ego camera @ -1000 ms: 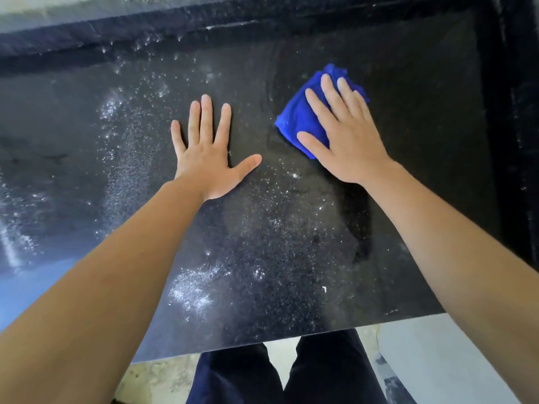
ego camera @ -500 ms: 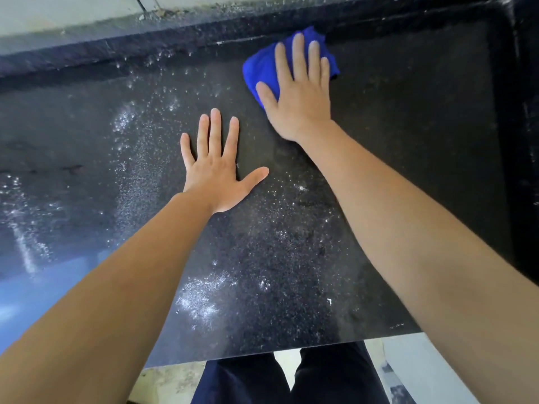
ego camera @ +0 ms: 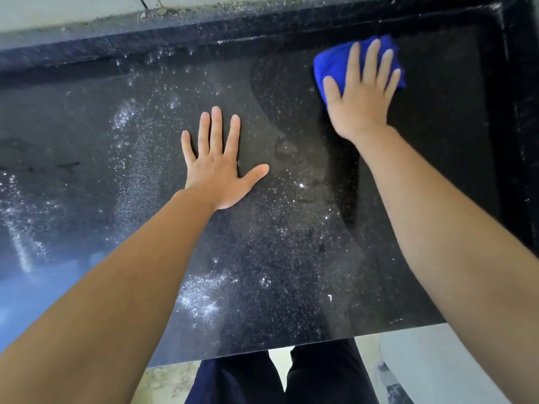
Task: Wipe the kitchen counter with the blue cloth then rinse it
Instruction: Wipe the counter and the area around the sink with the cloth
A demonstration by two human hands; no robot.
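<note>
You are pressing the blue cloth (ego camera: 332, 65) down on the tabletop (ego camera: 291, 258) with your right hand (ego camera: 361, 94), fingers straight and spread over it, not curled round it. The cloth is lying beyond your left hand (ego camera: 217, 167) and to its right, well apart from it. Your left hand is lying flat with the fingers apart, holding nothing.

Because you are only pressing, I think the cloth is in danger of bunching or slipping out from under your fingers when it is meeting the raised rim (ego camera: 513, 112), far to the right of the left hand. The white specks (ego camera: 201, 295), lying on the near side and to the left of the left hand, are not yet wiped. Your left palm is probably covering some, so that patch may be missed, and the palm may be carrying powder elsewhere.
</note>
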